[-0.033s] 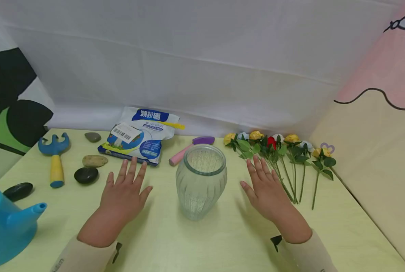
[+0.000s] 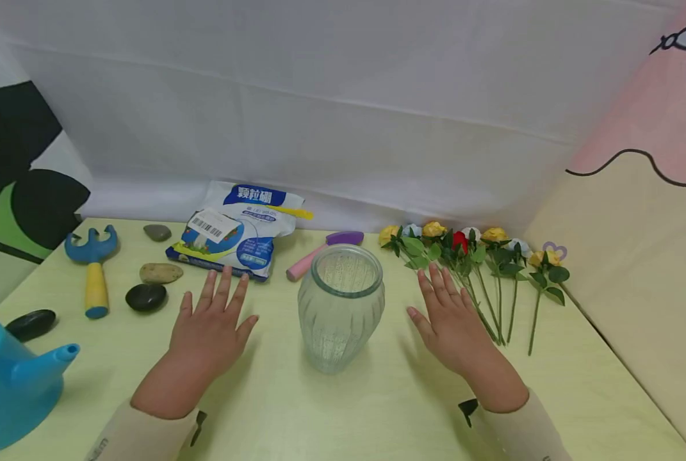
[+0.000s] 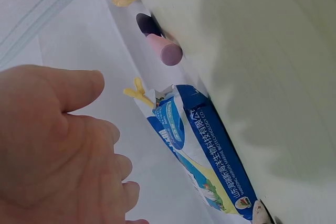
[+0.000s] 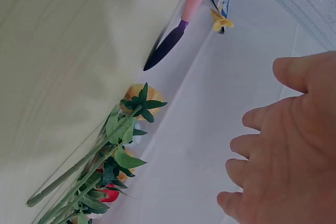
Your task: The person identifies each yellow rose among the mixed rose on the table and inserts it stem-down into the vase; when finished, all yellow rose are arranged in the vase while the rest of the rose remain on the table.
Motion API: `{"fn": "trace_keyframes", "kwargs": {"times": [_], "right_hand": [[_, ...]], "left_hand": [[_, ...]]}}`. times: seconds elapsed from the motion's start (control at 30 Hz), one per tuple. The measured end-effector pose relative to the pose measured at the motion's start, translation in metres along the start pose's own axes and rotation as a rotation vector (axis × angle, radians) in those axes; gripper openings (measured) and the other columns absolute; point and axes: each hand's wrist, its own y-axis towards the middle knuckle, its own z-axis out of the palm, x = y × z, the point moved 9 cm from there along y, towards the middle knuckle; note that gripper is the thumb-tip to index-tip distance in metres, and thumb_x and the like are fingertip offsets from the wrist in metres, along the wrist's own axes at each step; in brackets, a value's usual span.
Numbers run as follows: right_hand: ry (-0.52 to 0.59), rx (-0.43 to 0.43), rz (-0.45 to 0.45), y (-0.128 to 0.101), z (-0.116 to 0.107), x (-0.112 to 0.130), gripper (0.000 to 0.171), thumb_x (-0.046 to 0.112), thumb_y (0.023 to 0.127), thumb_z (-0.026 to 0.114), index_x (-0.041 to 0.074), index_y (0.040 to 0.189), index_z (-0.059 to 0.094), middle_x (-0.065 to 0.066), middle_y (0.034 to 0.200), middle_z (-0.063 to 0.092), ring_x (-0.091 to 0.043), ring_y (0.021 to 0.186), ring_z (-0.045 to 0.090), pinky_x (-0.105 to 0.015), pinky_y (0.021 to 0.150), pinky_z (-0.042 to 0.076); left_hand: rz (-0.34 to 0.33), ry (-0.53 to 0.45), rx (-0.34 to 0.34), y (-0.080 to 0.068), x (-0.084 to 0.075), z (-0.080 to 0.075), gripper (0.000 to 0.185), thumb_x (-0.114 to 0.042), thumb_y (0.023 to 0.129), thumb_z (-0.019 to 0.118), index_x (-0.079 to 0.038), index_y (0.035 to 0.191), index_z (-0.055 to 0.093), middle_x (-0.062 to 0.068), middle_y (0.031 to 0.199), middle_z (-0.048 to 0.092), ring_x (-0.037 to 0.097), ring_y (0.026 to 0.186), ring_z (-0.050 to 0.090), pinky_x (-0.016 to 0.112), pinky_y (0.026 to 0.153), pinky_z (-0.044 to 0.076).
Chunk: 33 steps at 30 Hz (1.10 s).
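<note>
A ribbed clear glass vase (image 2: 341, 314) stands upright mid-table in the head view. To its left my left hand (image 2: 210, 333) is held palm down with fingers spread, fingertips just in front of a blue-and-white bag (image 2: 253, 234). My right hand (image 2: 455, 326) mirrors it on the vase's right, fingers straight, its fingertips near the stems of the artificial roses (image 2: 460, 243). Neither hand holds anything. In the left wrist view, the bag's blue bottom (image 3: 220, 150) lies beyond the thumb and fingers. Green rose stems (image 4: 79, 174) show in the right wrist view, apart from the hand.
A pink-handled shovel with a purple blade (image 2: 344, 237) lies behind the vase. At left are a blue-and-yellow toy rake (image 2: 96, 288), several stones (image 2: 161, 273) and a blue watering can (image 2: 8, 390). A white cloth (image 2: 319, 128) hangs along the table's back edge.
</note>
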Motion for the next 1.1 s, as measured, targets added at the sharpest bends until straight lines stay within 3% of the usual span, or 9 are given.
{"fn": "trace_keyframes", "kwargs": {"times": [0.23,0.4,0.47,0.53,0.63,0.73,0.83,0.9,1.1], "right_hand": [[-0.007,0.005,0.008,0.002,0.002,-0.003,0.063,0.040,0.100,0.034,0.005,0.147,0.014,-0.015,0.153,0.003,-0.033,0.139,0.000,-0.061,0.107,0.008],[0.040,-0.031,0.026,0.005,-0.008,-0.011,0.062,0.040,0.100,0.034,0.007,0.148,0.013,-0.016,0.153,0.004,-0.035,0.138,0.003,-0.063,0.106,0.010],[0.106,-0.059,0.031,0.008,-0.016,-0.018,0.060,0.036,0.100,0.037,0.009,0.148,0.015,-0.018,0.152,0.008,-0.039,0.137,0.011,-0.064,0.104,0.016],[0.195,-0.070,0.022,0.014,-0.021,-0.029,0.055,0.027,0.099,0.043,0.007,0.147,0.023,-0.021,0.149,0.018,-0.042,0.132,0.023,-0.064,0.101,0.024],[0.299,0.003,0.031,0.032,-0.011,-0.051,0.044,0.013,0.095,0.051,0.004,0.137,0.042,-0.023,0.140,0.035,-0.043,0.117,0.044,-0.057,0.090,0.041],[0.291,0.151,0.059,0.056,0.016,-0.072,0.033,0.005,0.092,0.053,0.002,0.125,0.056,-0.024,0.130,0.048,-0.039,0.107,0.053,-0.050,0.083,0.049],[0.253,0.291,0.082,0.073,0.043,-0.084,0.028,0.004,0.091,0.053,0.001,0.118,0.061,-0.023,0.122,0.054,-0.039,0.107,0.053,-0.047,0.083,0.049],[0.255,0.334,0.092,0.080,0.054,-0.089,0.026,0.003,0.090,0.053,0.000,0.115,0.062,-0.022,0.117,0.057,-0.038,0.108,0.052,-0.046,0.084,0.049],[0.282,0.299,0.139,0.093,0.059,-0.097,0.025,0.001,0.087,0.055,0.000,0.110,0.066,-0.017,0.111,0.061,-0.035,0.105,0.054,-0.042,0.080,0.050]], "left_hand": [[-0.002,0.001,0.006,0.002,0.002,0.000,0.065,-0.034,0.096,0.045,-0.003,0.147,0.018,0.023,0.151,0.005,0.041,0.137,0.000,0.065,0.105,0.006],[0.036,-0.057,-0.087,0.005,-0.003,-0.015,0.061,-0.030,0.098,0.041,-0.004,0.147,0.016,0.021,0.151,0.004,0.040,0.137,-0.002,0.067,0.103,0.007],[0.069,-0.166,-0.141,0.006,-0.008,-0.027,0.060,-0.032,0.099,0.037,-0.006,0.148,0.013,0.020,0.152,0.002,0.040,0.137,-0.004,0.069,0.102,0.006],[0.118,-0.356,-0.151,0.007,-0.016,-0.036,0.063,-0.036,0.100,0.037,-0.012,0.149,0.007,0.015,0.153,-0.002,0.037,0.138,-0.006,0.070,0.101,0.005],[0.206,-0.677,-0.096,0.008,-0.033,-0.038,0.076,-0.043,0.094,0.048,-0.019,0.150,0.001,0.013,0.154,0.002,0.037,0.138,0.004,0.067,0.103,0.013],[0.268,-0.885,0.004,0.010,-0.051,-0.028,0.097,-0.043,0.082,0.067,-0.025,0.149,0.001,0.012,0.153,0.009,0.036,0.136,0.018,0.060,0.102,0.028],[0.290,-0.944,0.062,0.013,-0.064,-0.017,0.110,-0.040,0.070,0.079,-0.027,0.149,0.005,0.011,0.151,0.018,0.037,0.133,0.027,0.055,0.097,0.038],[0.283,-0.979,0.089,0.014,-0.068,-0.012,0.113,-0.038,0.066,0.083,-0.031,0.149,0.006,0.006,0.153,0.015,0.035,0.133,0.027,0.054,0.096,0.040],[0.307,-1.092,0.103,0.017,-0.073,-0.012,0.104,-0.030,0.064,0.085,-0.031,0.146,0.021,0.000,0.147,0.030,0.028,0.130,0.036,0.040,0.091,0.048]]}}
